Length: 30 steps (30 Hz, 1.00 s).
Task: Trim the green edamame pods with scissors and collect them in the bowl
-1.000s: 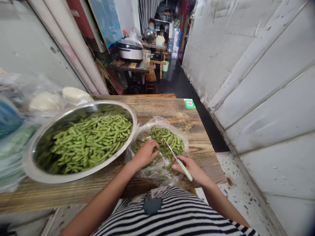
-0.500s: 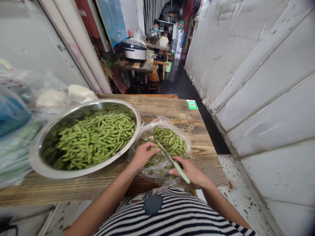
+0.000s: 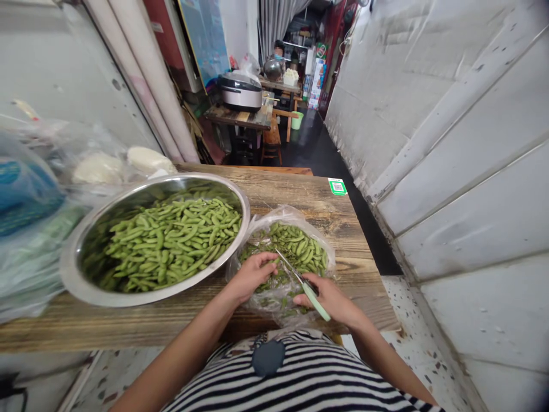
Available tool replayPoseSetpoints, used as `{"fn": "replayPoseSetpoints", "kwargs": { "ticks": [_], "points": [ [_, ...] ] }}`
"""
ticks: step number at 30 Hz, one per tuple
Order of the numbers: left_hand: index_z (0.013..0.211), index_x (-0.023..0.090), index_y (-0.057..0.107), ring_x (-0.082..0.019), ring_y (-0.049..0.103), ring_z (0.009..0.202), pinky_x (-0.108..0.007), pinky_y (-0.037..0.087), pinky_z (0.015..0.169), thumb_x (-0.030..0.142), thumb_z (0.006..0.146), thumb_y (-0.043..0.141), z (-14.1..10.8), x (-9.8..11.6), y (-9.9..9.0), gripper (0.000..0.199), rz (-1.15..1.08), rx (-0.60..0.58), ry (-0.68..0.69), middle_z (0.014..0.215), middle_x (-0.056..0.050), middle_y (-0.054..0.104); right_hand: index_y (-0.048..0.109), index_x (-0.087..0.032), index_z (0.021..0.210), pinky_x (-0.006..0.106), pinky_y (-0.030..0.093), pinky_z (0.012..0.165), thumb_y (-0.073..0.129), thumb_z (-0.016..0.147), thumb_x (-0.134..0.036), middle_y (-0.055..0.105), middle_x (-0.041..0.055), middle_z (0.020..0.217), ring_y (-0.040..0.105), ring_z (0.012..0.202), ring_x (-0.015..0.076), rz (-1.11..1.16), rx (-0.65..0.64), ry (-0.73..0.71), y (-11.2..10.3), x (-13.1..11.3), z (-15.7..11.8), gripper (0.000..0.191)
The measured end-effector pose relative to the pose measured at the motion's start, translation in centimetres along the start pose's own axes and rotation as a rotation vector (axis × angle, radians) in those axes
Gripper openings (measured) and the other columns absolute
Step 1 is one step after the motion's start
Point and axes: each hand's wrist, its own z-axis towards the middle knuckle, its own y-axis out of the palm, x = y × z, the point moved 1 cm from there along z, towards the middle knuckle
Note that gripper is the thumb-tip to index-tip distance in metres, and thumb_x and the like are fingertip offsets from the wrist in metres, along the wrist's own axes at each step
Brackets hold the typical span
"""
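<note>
Pods (image 3: 305,250): in the bag (image 3: 285,213), more in the bowl (image 3: 141,298) just beside it, both on the table (image 3: 360,257).
Left hand (image 3: 252,277): fingers curled narrow over the bag; whether they pinch a pod, I can't tell.
Right hand (image 3: 328,298): holding the scissors (image 3: 316,303), tips near the left fingertips (image 3: 273,256).
Blades (image 3: 288,263): best angled clear of fingertips and bag, with short, small cuts.

A cooker (image 3: 240,97) with a dark lid rests on a small far table (image 3: 227,117). A wooden bench (image 3: 271,136) is located to its right, with a green bucket (image 3: 297,121) beyond. Farther back, a metal bowl (image 3: 273,70) sits left of a white container (image 3: 290,80). A QR-code sticker (image 3: 337,186) marks the near table's (image 3: 291,186) far right corner.
</note>
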Motion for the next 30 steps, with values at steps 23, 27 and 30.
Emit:
{"fn": "replayPoseSetpoints", "kwargs": {
  "ticks": [23, 27, 30],
  "points": [
    [0.08, 0.011, 0.06, -0.003, 0.039, 0.04, -0.015, 0.024, 0.039, 0.032, 0.062, 0.075, -0.4, -0.2, 0.0, 0.031, -0.207, 0.186, 0.033, 0.05, 0.004, 0.054, 0.059, -0.014, 0.095, 0.019, 0.028, 0.042, 0.063, 0.076, -0.055, 0.042, -0.0065, 0.053, 0.036, 0.045, 0.0072, 0.321, -0.098, 0.046, 0.9, -1.4, 0.4, 0.046],
    [0.081, 0.011, 0.062, -0.004, 0.042, 0.044, -0.014, 0.027, 0.04, 0.029, 0.058, 0.078, -0.7, 0.0, 0.1, 0.034, -0.293, 0.224, 0.029, 0.053, 0.004, 0.055, 0.057, -0.016, 0.088, 0.017, 0.025, 0.037, 0.066, 0.074, -0.053, 0.039, -0.0086, 0.049, 0.034, 0.039, 0.0056, 0.439, -0.108, 0.119, 1.8, -1.5, 0.6, 0.041],
    [0.082, 0.01, 0.063, -0.004, 0.044, 0.047, -0.014, 0.031, 0.043, 0.028, 0.056, 0.08, -0.9, 0.2, 0.2, 0.036, -0.354, 0.259, 0.052, 0.055, 0.004, 0.055, 0.055, -0.017, 0.085, 0.016, 0.024, 0.033, 0.069, 0.071, -0.053, 0.039, -0.0097, 0.047, 0.033, 0.036, 0.0049, 0.521, -0.094, 0.153, 2.4, -1.5, 0.8, 0.041]
  ]
}}
